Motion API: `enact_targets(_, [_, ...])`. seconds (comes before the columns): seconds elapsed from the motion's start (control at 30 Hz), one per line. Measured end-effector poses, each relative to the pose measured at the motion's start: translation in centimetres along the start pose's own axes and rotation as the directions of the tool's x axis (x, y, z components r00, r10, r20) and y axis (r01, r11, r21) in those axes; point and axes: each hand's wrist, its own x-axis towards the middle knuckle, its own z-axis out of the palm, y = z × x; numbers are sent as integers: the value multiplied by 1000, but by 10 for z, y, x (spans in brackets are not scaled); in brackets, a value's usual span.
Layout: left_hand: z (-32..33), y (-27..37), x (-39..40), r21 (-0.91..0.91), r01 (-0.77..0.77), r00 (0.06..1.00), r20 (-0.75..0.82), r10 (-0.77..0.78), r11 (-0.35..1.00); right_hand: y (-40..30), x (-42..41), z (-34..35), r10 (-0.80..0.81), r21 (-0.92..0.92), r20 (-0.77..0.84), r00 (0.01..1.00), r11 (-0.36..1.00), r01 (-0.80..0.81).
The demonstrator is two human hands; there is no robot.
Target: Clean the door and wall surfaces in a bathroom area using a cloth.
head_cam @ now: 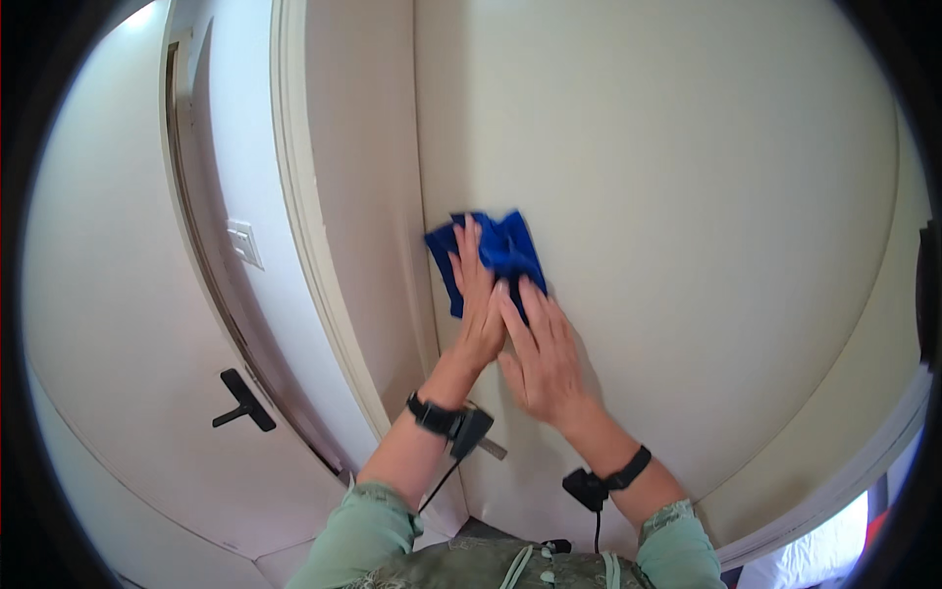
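Note:
A crumpled blue cloth (508,243) lies pressed against a cream door (662,221), close to its left edge. My left hand (477,298) is flat on the cloth, fingers pointing up. My right hand (543,353) is beside it, its fingertips on the lower right part of the cloth and its palm over the door. Both hands look spread rather than gripping. A metal door handle (491,448) shows partly behind my left wrist. Each wrist wears a black strap with a small device and a cable.
At the left stands another pale door (125,294) with a black lever handle (246,401). A white wall with a light switch (243,244) lies between that door and a cream door frame (294,147). White fabric (817,545) shows at the lower right.

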Motion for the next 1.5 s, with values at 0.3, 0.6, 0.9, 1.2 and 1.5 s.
enact_targets(0.3, [0, -12, -65, 286, -74, 988, 151, 31, 955, -17, -53, 33, 55, -533, 185, 981, 844, 53])
enact_targets(0.6, [-3, 54, 27, 126, -246, 966, 114, 232, 961, -24, 4, -3, 156, -723, -210, 965, 640, -261])
enact_targets(0.9, [13, 54, -78, 94, -234, 936, 291, 198, 968, -44, -109, 8, 318, -701, 103, 942, 695, -159])
enact_targets(1.2, [41, 111, -6, 14, -169, 972, 167, 164, 985, -17, -51, -69, 246, -736, -116, 962, 630, -250])
enact_targets(1.5, [90, 126, -175, 142, -282, 873, 447, 193, 949, -31, -201, -87, 356, -558, 62, 933, 787, -263])
